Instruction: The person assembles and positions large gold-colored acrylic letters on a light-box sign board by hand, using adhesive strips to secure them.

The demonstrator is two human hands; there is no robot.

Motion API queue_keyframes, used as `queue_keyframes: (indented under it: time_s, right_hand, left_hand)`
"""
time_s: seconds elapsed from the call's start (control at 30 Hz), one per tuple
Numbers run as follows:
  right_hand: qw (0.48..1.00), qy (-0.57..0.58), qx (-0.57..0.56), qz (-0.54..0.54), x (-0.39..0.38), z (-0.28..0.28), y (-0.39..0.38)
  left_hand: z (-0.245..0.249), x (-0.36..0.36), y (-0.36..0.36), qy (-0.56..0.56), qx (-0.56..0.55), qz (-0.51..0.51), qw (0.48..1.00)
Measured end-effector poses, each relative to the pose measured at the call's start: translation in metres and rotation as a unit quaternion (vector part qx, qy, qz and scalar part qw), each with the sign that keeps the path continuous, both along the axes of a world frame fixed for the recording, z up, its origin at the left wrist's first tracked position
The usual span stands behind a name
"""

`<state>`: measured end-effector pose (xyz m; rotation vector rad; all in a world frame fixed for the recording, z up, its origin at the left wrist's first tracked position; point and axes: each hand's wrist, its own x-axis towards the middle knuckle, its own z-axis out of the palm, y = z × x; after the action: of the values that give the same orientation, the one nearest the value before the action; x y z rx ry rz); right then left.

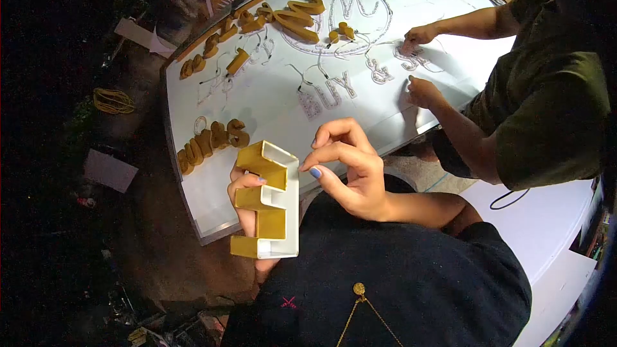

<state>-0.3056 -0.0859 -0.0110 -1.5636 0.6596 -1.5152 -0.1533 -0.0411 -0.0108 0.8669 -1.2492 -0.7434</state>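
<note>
My left hand grips a gold-sided, white-lined hollow sign letter shaped like an E, held upright in front of my chest. Its fingers wrap around the letter's back, and part of that hand is hidden behind it. Just off the letter's right edge is my right hand, with thumb and index fingertip pinched close together. Whatever may be between those fingertips is too small to make out. Beyond the letter, several gold sign letters stand on a large white panel.
A co-worker's hands work at clear letter pieces on the panel's right side. More gold letters and thin wires lie across the panel. A yellow coil and white sheet lie on the floor at left.
</note>
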Motion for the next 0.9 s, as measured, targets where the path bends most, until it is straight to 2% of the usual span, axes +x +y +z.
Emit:
queue_keyframes:
  time_s: [0.4,0.5,0.7,0.9]
  right_hand:
    - [1.000,-0.004,0.011,-0.008,0.0015,0.0001,0.0007]
    - [1.000,0.004,0.015,0.002,0.0013,-0.0004,0.0009]
    - [1.000,-0.003,0.025,0.009,0.0014,0.0013,0.0000]
    - [1.000,-0.001,0.020,0.002,0.0013,-0.0015,-0.0008]
  left_hand:
    - [-0.0025,0.0008,-0.0009,0.036,0.017,-0.017,0.999]
    - [-0.0025,0.0010,-0.0029,0.036,-0.014,-0.042,0.998]
    - [-0.0029,0.0067,-0.0016,0.059,0.012,-0.074,0.995]
    - [-0.0009,0.0011,-0.0034,0.035,0.020,-0.048,0.998]
